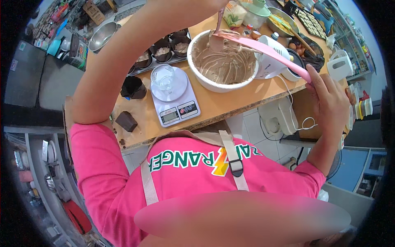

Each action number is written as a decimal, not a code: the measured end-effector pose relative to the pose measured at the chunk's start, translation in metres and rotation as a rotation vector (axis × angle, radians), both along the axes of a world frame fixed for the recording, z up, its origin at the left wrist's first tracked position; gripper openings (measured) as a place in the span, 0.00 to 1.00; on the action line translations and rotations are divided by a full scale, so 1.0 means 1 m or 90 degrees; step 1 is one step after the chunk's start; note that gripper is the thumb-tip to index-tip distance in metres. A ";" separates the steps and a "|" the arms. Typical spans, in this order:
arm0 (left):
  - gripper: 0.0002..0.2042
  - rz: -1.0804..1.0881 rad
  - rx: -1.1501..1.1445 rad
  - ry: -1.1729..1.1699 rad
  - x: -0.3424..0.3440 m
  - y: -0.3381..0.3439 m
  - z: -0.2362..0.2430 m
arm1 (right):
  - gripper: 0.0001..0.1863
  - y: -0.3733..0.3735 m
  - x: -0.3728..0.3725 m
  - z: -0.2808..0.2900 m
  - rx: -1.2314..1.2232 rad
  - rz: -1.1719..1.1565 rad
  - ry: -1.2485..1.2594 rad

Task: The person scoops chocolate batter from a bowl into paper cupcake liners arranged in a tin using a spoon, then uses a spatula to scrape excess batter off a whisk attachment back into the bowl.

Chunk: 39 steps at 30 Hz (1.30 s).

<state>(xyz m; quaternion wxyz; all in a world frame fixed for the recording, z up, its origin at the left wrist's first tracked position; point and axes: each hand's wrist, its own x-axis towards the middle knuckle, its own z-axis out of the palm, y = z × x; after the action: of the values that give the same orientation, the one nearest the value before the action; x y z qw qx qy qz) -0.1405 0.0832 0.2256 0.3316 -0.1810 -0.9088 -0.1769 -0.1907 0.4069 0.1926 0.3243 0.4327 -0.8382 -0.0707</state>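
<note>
My right hand (pixel 329 92) is closed round the handle of a long pink spatula (pixel 271 51). Its batter-smeared blade reaches over a white mixing bowl (pixel 224 87) with brown batter (pixel 224 66) coating the inside. At the top edge, my left hand (pixel 220 3) is partly cut off. A narrow, batter-coated utensil (pixel 219 20) hangs from it against the spatula's blade; its kind is unclear. Left of the bowl, a white kitchen scale (pixel 177 111) carries a clear cup (pixel 163 78). Behind the scale, dark paper cups (pixel 161 50) with batter stand in a tray.
A dark empty cup (pixel 133 87) and a brown folded paper cup (pixel 126 121) lie left of the scale. A white mixer (pixel 271 64) stands right of the bowl, its cord hanging over the table edge. Farther back are a metal bowl of yellow food (pixel 282 24) and eggs (pixel 296 47).
</note>
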 end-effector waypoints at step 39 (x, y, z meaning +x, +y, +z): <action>0.07 0.129 0.167 -0.153 0.010 0.004 -0.013 | 0.18 -0.019 0.003 0.013 0.165 0.007 0.034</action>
<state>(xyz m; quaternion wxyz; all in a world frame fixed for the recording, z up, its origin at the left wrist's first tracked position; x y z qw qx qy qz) -0.1309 0.0876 0.2129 0.2580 -0.0218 -0.9244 -0.2800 -0.1877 0.3879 0.2057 0.2884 0.4734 -0.8108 -0.1878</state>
